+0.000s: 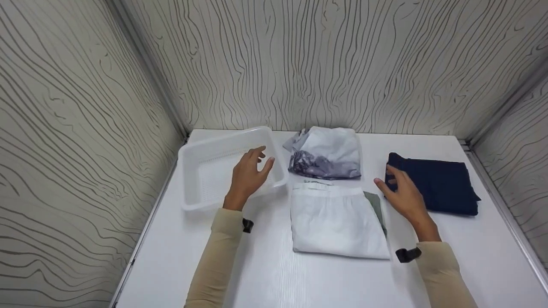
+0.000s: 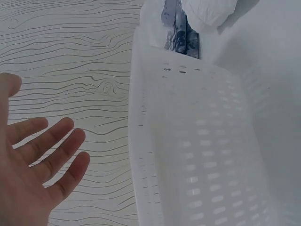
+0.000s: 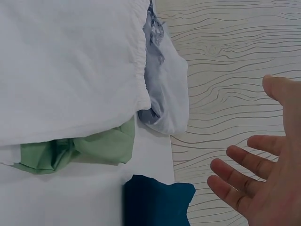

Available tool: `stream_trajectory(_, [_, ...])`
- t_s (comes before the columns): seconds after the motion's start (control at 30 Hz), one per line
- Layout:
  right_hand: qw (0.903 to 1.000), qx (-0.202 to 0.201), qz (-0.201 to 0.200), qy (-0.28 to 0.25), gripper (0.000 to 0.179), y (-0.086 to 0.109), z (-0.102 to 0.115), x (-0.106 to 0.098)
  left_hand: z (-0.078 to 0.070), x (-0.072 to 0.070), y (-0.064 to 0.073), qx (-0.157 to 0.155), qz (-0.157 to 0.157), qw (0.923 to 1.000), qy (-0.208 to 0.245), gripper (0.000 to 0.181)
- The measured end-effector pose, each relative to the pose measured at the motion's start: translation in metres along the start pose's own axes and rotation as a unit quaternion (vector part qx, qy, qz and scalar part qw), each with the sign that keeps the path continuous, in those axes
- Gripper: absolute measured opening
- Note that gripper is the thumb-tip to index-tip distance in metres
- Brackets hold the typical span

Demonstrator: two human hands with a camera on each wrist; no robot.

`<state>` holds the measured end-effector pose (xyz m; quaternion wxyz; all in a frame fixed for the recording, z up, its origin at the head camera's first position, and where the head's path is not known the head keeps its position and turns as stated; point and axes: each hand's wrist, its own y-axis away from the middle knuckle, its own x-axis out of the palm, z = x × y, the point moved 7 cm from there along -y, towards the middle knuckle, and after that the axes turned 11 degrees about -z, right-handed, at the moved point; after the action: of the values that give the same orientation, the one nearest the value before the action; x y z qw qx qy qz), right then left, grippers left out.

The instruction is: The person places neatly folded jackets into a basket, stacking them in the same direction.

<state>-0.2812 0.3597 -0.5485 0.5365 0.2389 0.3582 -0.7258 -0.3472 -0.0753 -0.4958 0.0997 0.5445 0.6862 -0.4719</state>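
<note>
White perforated plastic basket [image 1: 205, 171], rectangular with slotted walls and a rounded rim, sits at about ten o'clock on the smooth white surface [image 1: 265, 273], and the left hand [image 1: 249, 174] hovers over its near right corner with fingers spread and relaxed, gripping nothing. At the centre lies a folded white cotton garment [image 1: 336, 222] with a gathered waistband and a sage-green cloth [image 1: 377, 206] peeking from under its right edge, while a crumpled grey-and-white printed garment [image 1: 327, 153] rests at twelve o'clock. The right hand [image 1: 404, 197], fingers loosely extended and holding nothing, rests at the left edge of a folded navy-blue fabric piece [image 1: 441, 184] at about two o'clock.
</note>
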Motion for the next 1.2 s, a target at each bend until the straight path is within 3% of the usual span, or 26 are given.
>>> stream_trajectory(0.37, [0.9966, 0.052, 0.026, -0.058, 0.085, 0.017, -0.005, 0.009, -0.01, 0.012, 0.022, -0.034, 0.007, 0.9978, 0.056, 0.041])
stream_trajectory(0.77, [0.9944, 0.078, 0.029, -0.064, 0.082, 0.033, -0.015, 0.019, -0.022, 0.032, 0.053, -0.042, 0.036, 0.9951, 0.082, 0.034])
stream_trajectory(1.2, [0.9891, 0.122, 0.066, -0.049, 0.086, 0.047, -0.029, 0.035, -0.02, 0.058, 0.085, -0.074, 0.073, 0.9899, 0.096, 0.034])
